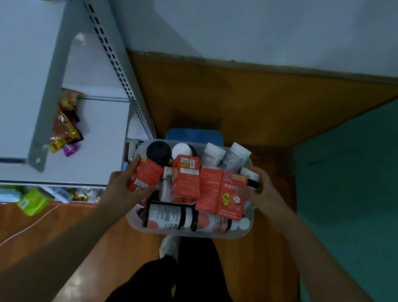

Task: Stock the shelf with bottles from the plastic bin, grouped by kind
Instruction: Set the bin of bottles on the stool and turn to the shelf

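plastic bin (186,232) on floor, beside shelf (76,177) front corner, full of bottles and red boxes | left hand (124,185) grasps red box (145,174) at bin's left edge | right hand (262,192) curls round small bottle (250,176) at right edge

Translucent smooth plastic bin (186,232); matt red cardboard boxes (185,180); painted perforated metal shelf (52,87); glossy wooden floor (81,271); shiny foil packets (65,132).
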